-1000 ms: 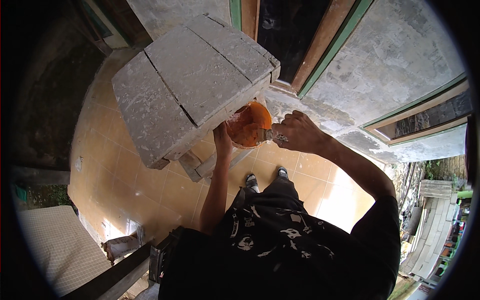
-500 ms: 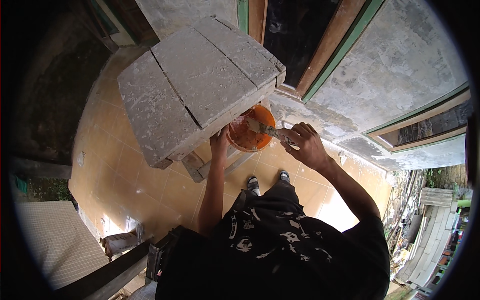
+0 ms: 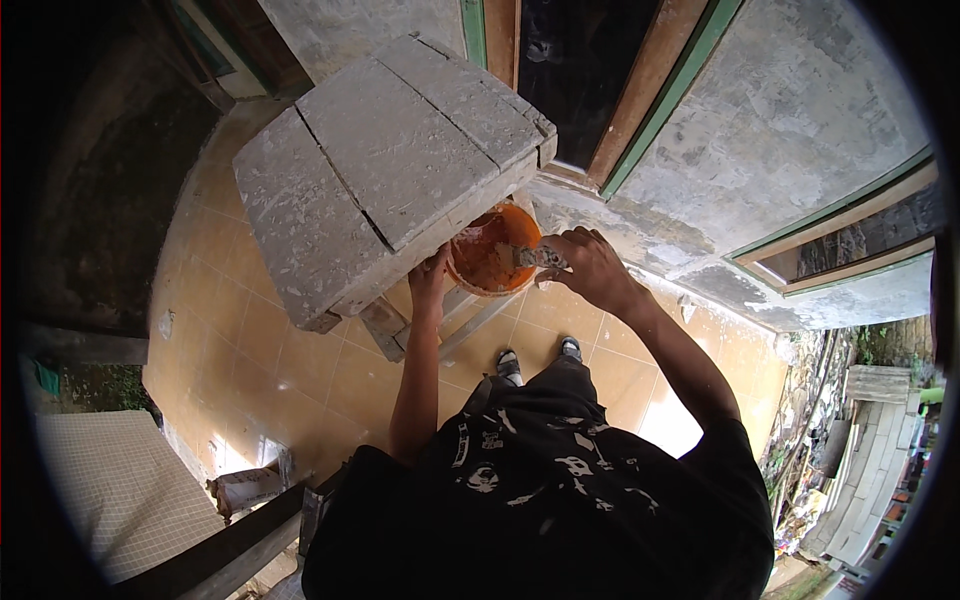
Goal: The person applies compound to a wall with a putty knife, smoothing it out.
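An orange bucket [image 3: 528, 228], its inner wall smeared with pale residue, is held beside the near right edge of a plank-topped wooden bench [image 3: 385, 150] caked in grey. My left hand [image 3: 429, 280] is closed on the bucket's left rim; its fingertips are partly hidden. My right hand [image 3: 600, 272] grips the spattered handle of a putty knife [image 3: 538, 257] over the bucket's right rim. The blade reaches inside, against or close to the inner wall; I cannot tell if it touches.
Beyond the bench are a grey, patchy wall [image 3: 790, 120] and a green-edged wooden frame [image 3: 650, 100]. Tan tiles [image 3: 290, 370] cover the floor around my feet [image 3: 540, 355]. A crumpled bag [image 3: 245, 490] lies at lower left, near a dark rail [image 3: 225, 555].
My right hand has moved a little left and up, and the putty knife now sits more level, with its handle nearer the bucket rim. My left hand keeps its hold.
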Available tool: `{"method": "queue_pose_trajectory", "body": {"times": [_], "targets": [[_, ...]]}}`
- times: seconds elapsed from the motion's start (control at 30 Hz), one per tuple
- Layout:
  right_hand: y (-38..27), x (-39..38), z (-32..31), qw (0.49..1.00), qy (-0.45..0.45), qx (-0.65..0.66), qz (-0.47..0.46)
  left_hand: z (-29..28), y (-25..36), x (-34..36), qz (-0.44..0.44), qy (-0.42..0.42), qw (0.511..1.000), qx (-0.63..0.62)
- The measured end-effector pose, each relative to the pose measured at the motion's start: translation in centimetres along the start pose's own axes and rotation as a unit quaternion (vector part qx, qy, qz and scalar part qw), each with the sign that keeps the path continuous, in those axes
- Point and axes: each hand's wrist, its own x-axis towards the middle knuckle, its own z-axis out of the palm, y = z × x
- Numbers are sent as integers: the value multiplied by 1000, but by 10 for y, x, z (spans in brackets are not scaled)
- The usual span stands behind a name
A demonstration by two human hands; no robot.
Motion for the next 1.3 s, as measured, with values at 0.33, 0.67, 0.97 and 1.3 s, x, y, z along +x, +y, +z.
{"method": "queue_pose_trajectory", "body": {"times": [0.33, 0.67, 0.97, 1.3], "targets": [[13, 47, -22, 995, -69, 38, 65, -5, -14, 8, 65, 14, 998, -4], [28, 67, 31, 996, -68, 59, 23, -7, -6, 2, 42, -13, 999, 20], [25, 96, 86, 970, -149, -184, -55, 0, -5, 5, 115, -34, 992, 30], [11, 63, 41, 947, -247, -201, 48, -1, -2, -2, 97, -19, 992, 75]]}}
